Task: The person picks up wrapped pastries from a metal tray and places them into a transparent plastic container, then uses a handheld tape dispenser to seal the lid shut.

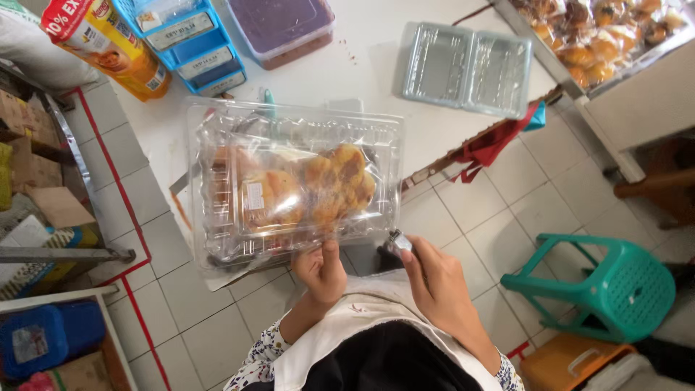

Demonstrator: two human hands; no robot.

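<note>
My left hand [321, 271] pinches the near edge of a clear plastic clamshell box [289, 185] holding several golden-brown buns, lifted over a stack of similar clear boxes on the white table [376, 65]. My right hand [434, 279] grips a small metal stapler [399, 242] just at the box's near right corner. The box lid looks down over the buns.
An open empty clear clamshell [467, 69] lies at the table's far right. A lidded tub with purple filling [281, 25], blue crates [190, 43] and an orange packet [108, 43] stand at the far side. A tray of buns [601, 36] is at right. A green stool [601, 286] stands on the tiled floor.
</note>
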